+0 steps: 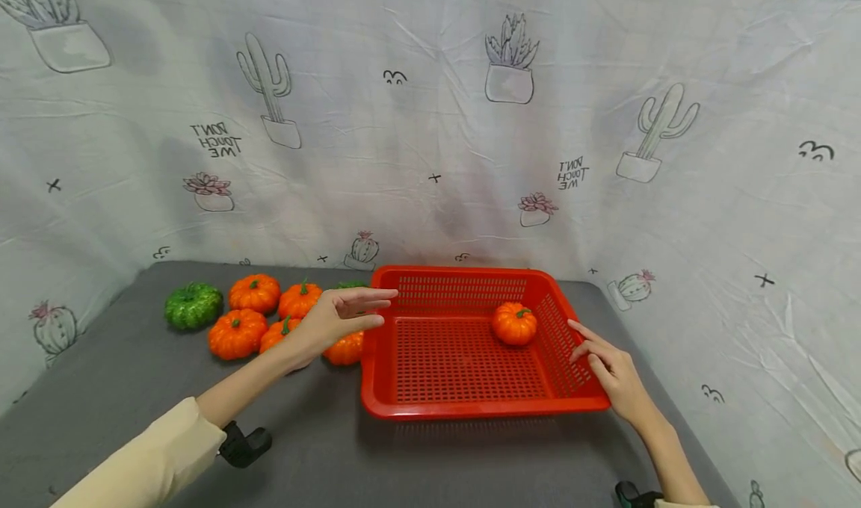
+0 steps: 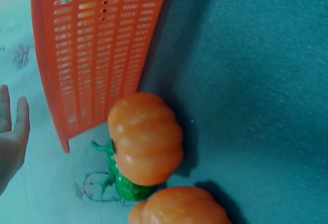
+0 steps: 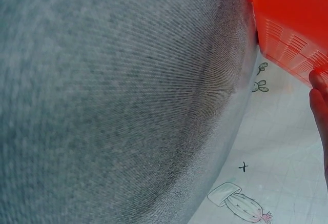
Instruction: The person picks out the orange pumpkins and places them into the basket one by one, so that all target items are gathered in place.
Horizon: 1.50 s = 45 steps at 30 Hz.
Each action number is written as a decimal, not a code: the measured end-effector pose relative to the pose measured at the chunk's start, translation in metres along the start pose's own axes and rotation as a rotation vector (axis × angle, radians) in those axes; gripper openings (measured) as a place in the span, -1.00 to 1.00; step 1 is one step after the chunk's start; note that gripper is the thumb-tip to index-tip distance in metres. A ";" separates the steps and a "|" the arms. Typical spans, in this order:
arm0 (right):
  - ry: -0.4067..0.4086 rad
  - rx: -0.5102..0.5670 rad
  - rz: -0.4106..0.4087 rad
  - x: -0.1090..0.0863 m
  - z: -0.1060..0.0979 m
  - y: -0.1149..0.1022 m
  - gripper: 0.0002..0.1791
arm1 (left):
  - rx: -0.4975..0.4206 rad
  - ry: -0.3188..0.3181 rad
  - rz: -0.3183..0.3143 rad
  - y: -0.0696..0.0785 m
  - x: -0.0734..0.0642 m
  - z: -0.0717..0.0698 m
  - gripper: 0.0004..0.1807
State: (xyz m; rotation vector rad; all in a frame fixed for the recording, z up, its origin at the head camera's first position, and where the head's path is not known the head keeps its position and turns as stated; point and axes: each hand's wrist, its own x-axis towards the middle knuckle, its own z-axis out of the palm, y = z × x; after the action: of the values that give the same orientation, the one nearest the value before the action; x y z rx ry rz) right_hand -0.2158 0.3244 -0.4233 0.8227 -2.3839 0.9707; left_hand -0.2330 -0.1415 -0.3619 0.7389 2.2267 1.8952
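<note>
My left hand point(image 1: 341, 315) is raised near the left rim of a red plastic basket point(image 1: 464, 409), fingers extended and apart from the thumb, holding nothing. In the left wrist view its fingertips point(image 2: 22, 112) show at the left edge. My right hand point(image 1: 617, 377) rests on the basket's right rim, fingers loosely bent over it. Inside the basket, toward the right, sits one small orange pumpkin point(image 1: 514, 324). Beside the basket's left wall lies another orange pumpkin point(image 2: 146, 139), with a green pumpkin point(image 2: 128, 187) behind it.
Left of the basket, several orange pumpkins point(image 1: 237, 335) are grouped with a green pumpkin point(image 1: 193, 306) on the grey tabletop point(image 1: 303, 456). A pale cloth printed with cacti point(image 1: 430, 119) hangs behind the table and along its sides.
</note>
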 end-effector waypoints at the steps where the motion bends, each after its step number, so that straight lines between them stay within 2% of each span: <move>1: -0.002 0.000 -0.001 0.000 0.000 0.000 -0.68 | -0.005 0.005 -0.001 0.000 -0.002 -0.002 -0.51; 8: -0.012 0.001 0.012 0.001 0.001 -0.002 -0.69 | -0.036 0.021 0.025 -0.010 -0.017 -0.017 -0.49; 14: -0.006 0.009 0.021 0.001 0.001 -0.002 -0.69 | 0.011 0.067 0.003 -0.022 -0.034 -0.034 -0.47; 17: -0.005 0.008 0.013 0.002 0.000 -0.002 -0.68 | 0.033 0.079 0.018 -0.029 -0.042 -0.045 -0.47; 22: -0.004 -0.001 0.006 0.003 0.000 -0.001 -0.68 | 0.033 0.057 0.064 -0.035 -0.057 -0.066 -0.48; 26: 0.001 -0.003 0.010 0.003 0.001 -0.001 -0.68 | 0.030 0.011 0.049 -0.038 -0.072 -0.085 -0.47; 29: 0.011 -0.003 0.010 0.002 0.001 -0.003 -0.68 | 0.042 0.010 0.037 -0.040 -0.083 -0.100 -0.46; 33: 0.016 -0.016 0.020 0.008 -0.003 -0.026 -0.69 | 0.081 0.066 0.017 -0.046 -0.095 -0.116 -0.44; 36: 0.016 -0.032 0.030 0.008 -0.003 -0.031 -0.70 | 0.106 0.101 -0.010 -0.050 -0.103 -0.126 -0.44; 41: 0.027 -0.033 0.016 -0.002 0.002 -0.005 -0.67 | 0.092 0.132 0.000 -0.057 -0.115 -0.142 -0.41; 45: 0.023 -0.020 0.000 -0.002 0.002 -0.003 -0.66 | 0.069 0.170 -0.003 -0.066 -0.124 -0.156 -0.41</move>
State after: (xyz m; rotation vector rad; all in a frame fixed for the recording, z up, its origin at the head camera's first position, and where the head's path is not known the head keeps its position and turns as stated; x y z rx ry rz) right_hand -0.2128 0.3221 -0.4238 0.7998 -2.3704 0.9502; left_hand -0.2054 -0.3414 -0.4191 0.6037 2.4031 1.9565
